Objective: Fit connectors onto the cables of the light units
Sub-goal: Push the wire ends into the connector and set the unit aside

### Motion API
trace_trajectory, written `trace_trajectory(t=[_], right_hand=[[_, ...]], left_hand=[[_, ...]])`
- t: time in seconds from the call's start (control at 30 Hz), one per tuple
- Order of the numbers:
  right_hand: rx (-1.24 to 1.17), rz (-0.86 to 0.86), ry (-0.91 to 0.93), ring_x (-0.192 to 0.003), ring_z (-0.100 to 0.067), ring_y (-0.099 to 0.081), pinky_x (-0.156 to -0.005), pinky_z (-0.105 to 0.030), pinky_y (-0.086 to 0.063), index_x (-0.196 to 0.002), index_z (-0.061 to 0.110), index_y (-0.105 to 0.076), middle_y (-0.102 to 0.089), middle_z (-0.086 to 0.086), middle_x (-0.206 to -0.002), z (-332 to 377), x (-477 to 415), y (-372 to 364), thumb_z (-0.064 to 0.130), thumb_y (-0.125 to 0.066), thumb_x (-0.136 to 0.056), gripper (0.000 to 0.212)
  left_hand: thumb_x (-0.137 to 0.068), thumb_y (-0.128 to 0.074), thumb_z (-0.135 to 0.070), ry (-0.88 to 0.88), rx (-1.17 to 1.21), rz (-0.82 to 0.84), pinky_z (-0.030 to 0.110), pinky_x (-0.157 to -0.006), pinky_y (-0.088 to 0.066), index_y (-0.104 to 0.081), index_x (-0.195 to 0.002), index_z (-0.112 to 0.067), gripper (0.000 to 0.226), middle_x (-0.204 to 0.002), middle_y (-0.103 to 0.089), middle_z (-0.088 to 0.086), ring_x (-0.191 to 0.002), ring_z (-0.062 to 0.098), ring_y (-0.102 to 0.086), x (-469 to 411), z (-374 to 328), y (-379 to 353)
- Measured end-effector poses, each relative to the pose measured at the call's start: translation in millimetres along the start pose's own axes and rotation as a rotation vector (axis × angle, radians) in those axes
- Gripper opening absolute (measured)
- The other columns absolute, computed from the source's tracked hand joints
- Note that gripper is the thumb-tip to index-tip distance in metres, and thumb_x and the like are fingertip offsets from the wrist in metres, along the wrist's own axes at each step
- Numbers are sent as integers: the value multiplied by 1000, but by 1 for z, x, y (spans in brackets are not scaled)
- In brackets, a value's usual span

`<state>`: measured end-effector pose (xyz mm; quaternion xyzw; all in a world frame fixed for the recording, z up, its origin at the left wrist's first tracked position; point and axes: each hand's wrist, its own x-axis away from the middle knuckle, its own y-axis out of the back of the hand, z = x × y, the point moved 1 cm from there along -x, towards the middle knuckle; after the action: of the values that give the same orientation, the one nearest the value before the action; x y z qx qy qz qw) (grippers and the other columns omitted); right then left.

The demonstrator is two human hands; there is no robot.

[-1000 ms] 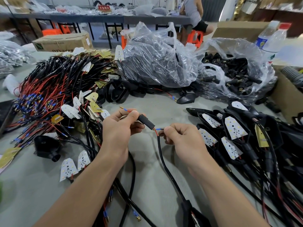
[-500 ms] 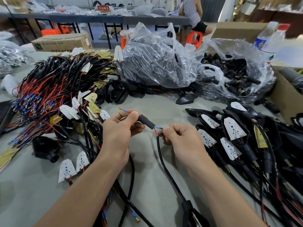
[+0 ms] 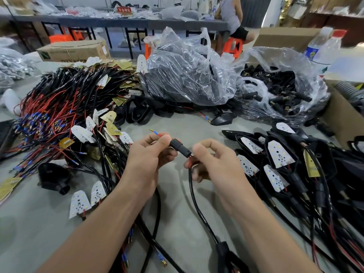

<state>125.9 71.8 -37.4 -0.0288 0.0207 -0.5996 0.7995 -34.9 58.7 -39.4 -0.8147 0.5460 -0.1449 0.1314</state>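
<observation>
Here we are midway through one fitting, near the middle of the bench (image 3: pixel 177 123). Our left hand (image 3: pixel 147 156) pinches a black connector sleeve (image 3: pixel 180 148) between thumb and forefinger, and a blue-collared terminal (image 3: pixel 154 132) pokes out past the knuckles. Our right hand (image 3: pixel 218 162) is curled round the red wire (image 3: pixel 188 162) where it leaves the black cable (image 3: pixel 194 196), right at the sleeve's near mouth. That cable runs down to a dark housing (image 3: pixel 223 251) at the bench's near edge. We judge that a second lead is being fed in. Next it wants a straight push until it seats, without kinking the thin wire. Loose connectors (image 3: pixel 283 95) wait in the clear bag (image 3: pixel 279 56) toward the far right corner, and fitted units (image 3: pixel 279 154) lie heaped along the right edge.
</observation>
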Motion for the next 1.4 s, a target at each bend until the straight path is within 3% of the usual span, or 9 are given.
trace_trajectory(t=[0.13,0.3,0.43,0.7,0.83,1.0,1.23,1.33,1.4], right_hand=[[-284,107,-111,-58,-23,-58,-58,-27,-49,-85,11,-57,-73,-21,-87,7,3,2,8,-49,-103,20],[-119,-15,26,-52,-18,-59,-52,-23,-49,-75,7,-61,-74,-17,-77,4,1,-3,2,-62,-96,21],[104,-194,123,-48,-15,-60,-51,-23,-45,-68,9,-68,-73,-9,-65,-2,1,-5,11,-77,-84,18],[197,-387,171,-43,-12,-58,-50,-21,-44,-64,14,-64,-70,0,-60,-6,3,-7,24,-75,-88,28],[172,-291,146,-47,-15,-59,-54,-23,-45,-62,16,-64,-71,-5,-62,-2,2,-5,21,-72,-90,29],[-115,-17,-38,-56,-16,-61,-55,-22,-46,-79,4,-72,-74,-11,-75,3,-1,4,4,-56,-98,25],[37,-133,53,-52,-20,-62,-50,-24,-44,-72,8,-74,-72,-14,-65,-4,-2,-1,5,-76,-85,14],[27,-125,29,-50,-18,-61,-48,-23,-43,-72,8,-73,-73,-13,-66,-4,-1,-1,11,-75,-87,16],[-54,-22,-86,-50,-16,-59,-48,-22,-41,-78,7,-72,-74,-12,-73,-1,-2,2,21,-66,-97,24]], left_hand=[[-100,-59,-7,5,62,-48,18,-53,-53,-64,-90,-12,12,-74,-75,2,-52,7,-62,-2,-2,4],[-99,-60,-6,-6,61,-69,18,-54,-53,-64,-89,-12,12,-74,-75,2,-52,7,-62,-1,-1,3],[-98,-62,-7,1,33,-62,19,-55,-55,-66,-88,-11,12,-72,-72,4,-53,8,-63,1,1,2],[-100,-57,-8,85,103,30,18,-56,-56,-66,-96,-9,9,-70,-71,2,-56,8,-68,-1,7,-4],[-99,-58,-7,64,76,25,18,-57,-56,-67,-94,-9,11,-70,-72,2,-56,9,-68,-1,5,-1],[-100,-56,-5,20,52,9,19,-56,-55,-66,-91,-9,14,-69,-72,2,-54,9,-64,-4,0,1],[-101,-56,-7,37,71,64,17,-59,-56,-66,-88,-15,18,-85,-78,5,-54,7,-62,-1,1,-2],[-99,-57,-9,57,106,81,17,-57,-55,-65,-88,-13,14,-85,-78,5,-54,6,-63,-1,-1,-2],[-98,-59,-9,55,124,68,17,-55,-55,-64,-85,-13,14,-82,-77,3,-54,6,-64,-1,-3,1]])
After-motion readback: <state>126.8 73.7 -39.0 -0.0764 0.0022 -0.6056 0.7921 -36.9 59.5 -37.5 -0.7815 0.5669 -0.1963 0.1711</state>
